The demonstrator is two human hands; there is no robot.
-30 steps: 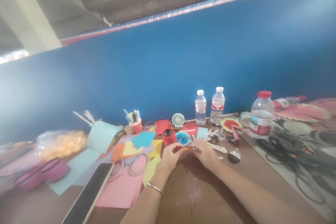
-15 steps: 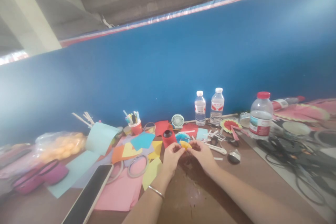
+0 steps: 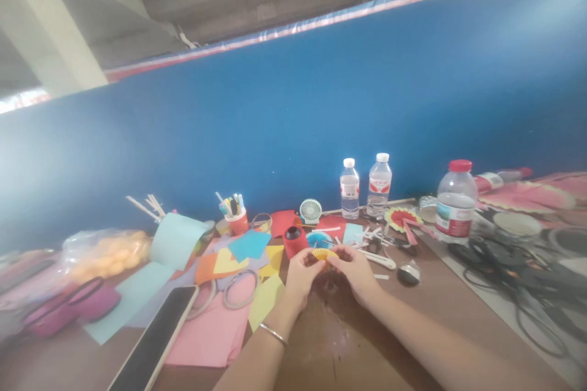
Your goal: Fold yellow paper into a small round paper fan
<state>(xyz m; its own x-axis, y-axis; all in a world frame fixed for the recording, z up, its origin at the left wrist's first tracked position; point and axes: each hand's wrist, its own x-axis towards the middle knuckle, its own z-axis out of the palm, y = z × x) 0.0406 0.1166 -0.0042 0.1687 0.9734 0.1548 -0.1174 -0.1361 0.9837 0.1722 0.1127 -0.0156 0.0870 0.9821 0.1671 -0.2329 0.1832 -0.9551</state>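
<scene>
The yellow pleated paper [image 3: 323,254] is located slightly below and right of the centre of the frame, above the brown tabletop [image 3: 339,348]. Its folds fan out in an arc between the two hands. The left hand [image 3: 303,272] pinches the left end of the piece between thumb and fingers; a silver bracelet [image 3: 273,334] encircles that wrist. The right hand [image 3: 355,270] pinches the right end in the same manner. Whether the underside of the paper touches the tabletop cannot be told.

Directly behind the left hand stands a red thread spool [image 3: 296,242] with a dark top. A blue pleated rosette [image 3: 317,238] lies beside the spool, partly hidden by the yellow piece. To the right of the right hand lies a white-handled tool [image 3: 381,260], with a red rosette [image 3: 402,219] with a yellow edge farther back.

Left of centre, coloured sheets overlap; a tape roll [image 3: 241,289] rests on the pink paper [image 3: 206,339]. A dark-screened phone [image 3: 158,336] lies at the lower left. Behind the work area are a pen cup [image 3: 237,225], a small white fan [image 3: 310,211] and two white-capped bottles [image 3: 350,190]. A larger red-capped bottle [image 3: 455,211] stands at the right.
</scene>
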